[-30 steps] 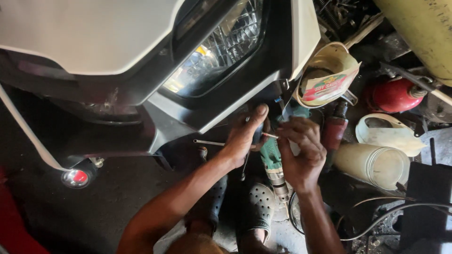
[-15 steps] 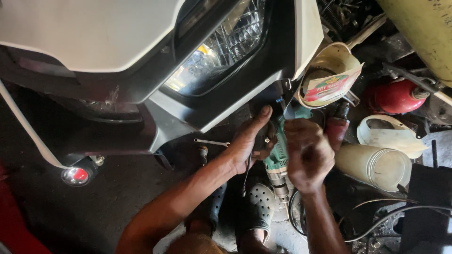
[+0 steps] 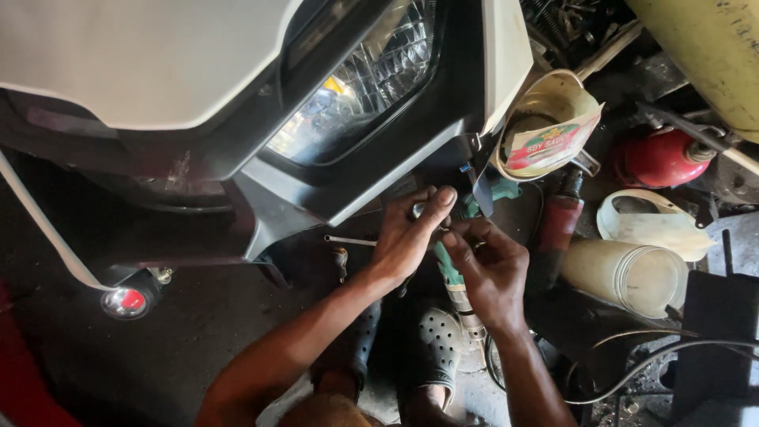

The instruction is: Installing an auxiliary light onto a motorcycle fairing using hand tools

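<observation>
Both hands meet just under the black bottom edge of the white vehicle front [image 3: 237, 63], below the headlight [image 3: 356, 79]. The left hand [image 3: 407, 237] reaches up, and its fingers [image 3: 439, 202] are bent and pressed against a small metal part right at that black edge. The part is mostly hidden, so I cannot tell what it is. The right hand [image 3: 490, 269] is touching the left one. Its fingers [image 3: 466, 233] are curled close together, pinching something tiny at the same spot, too small to make out.

A green power tool [image 3: 455, 281] lies on the floor right under both hands, its tip pointing down toward the person's grey holey shoes [image 3: 431, 348]. A thin metal rod [image 3: 348, 239] sticks out just left of the left hand.

To the right, a cut plastic jug [image 3: 545, 126] with a red and green label sits near the hands. Further right are a red tank [image 3: 656, 158], a white tub [image 3: 640, 277] lying on its side, and a big yellow drum [image 3: 711, 47] in the corner. A small red light [image 3: 126, 300] shines low on the left.
</observation>
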